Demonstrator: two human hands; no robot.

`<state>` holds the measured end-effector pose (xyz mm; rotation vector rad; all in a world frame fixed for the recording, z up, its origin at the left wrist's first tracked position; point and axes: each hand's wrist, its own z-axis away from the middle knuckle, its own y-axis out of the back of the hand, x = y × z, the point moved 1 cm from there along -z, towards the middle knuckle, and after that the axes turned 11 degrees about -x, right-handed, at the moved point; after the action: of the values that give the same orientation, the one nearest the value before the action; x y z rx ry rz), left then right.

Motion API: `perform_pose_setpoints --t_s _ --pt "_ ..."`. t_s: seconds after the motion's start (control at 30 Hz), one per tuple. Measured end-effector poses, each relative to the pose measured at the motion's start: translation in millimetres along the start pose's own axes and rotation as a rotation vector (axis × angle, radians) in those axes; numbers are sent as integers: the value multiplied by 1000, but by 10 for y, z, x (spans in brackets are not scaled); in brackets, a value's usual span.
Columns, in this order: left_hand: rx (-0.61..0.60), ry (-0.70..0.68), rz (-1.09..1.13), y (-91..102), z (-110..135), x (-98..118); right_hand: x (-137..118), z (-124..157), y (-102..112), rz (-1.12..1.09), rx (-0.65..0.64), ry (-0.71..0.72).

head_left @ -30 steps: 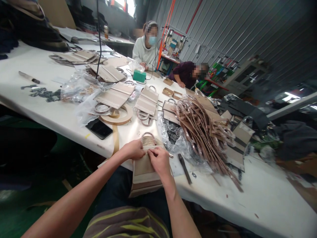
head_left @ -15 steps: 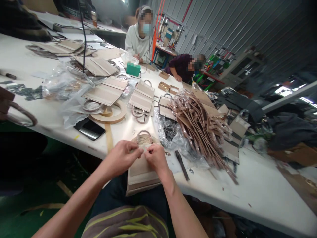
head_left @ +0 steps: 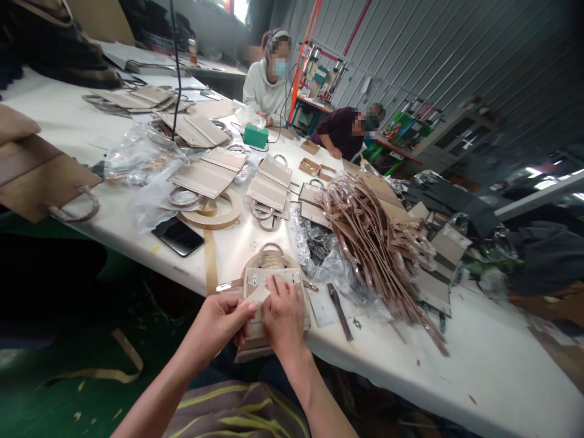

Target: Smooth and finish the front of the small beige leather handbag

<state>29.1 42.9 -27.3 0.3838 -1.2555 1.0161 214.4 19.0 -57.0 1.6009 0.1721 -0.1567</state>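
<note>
left hand (head_left: 225,316) shifted lower, pinching small pale strip (head_left: 259,295); right hand (head_left: 283,313) flattened, outstretched on beige bag (head_left: 259,331).

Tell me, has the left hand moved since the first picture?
Yes. Measured from the dark tool, the left hand has moved farther left in the picture and toward the striped shirt.

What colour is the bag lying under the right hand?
The bag is light beige; it shows best in the head view.
</note>
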Motion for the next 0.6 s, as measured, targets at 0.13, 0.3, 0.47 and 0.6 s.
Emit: perform_pose_setpoints --t_s 0.13,0.3,0.47,0.6 --pt "-7 -40 1 -185 -54 -96 26 82 9 52 -8 24" --pt "15 -96 -51 -111 -12 -114 63 236 -90 24 99 53" --pt "-2 -101 -54 -48 17 -161 217 191 93 -214 113 97" --pt "94 -92 -62 -63 -21 -234 336 54 403 -639 74 4"
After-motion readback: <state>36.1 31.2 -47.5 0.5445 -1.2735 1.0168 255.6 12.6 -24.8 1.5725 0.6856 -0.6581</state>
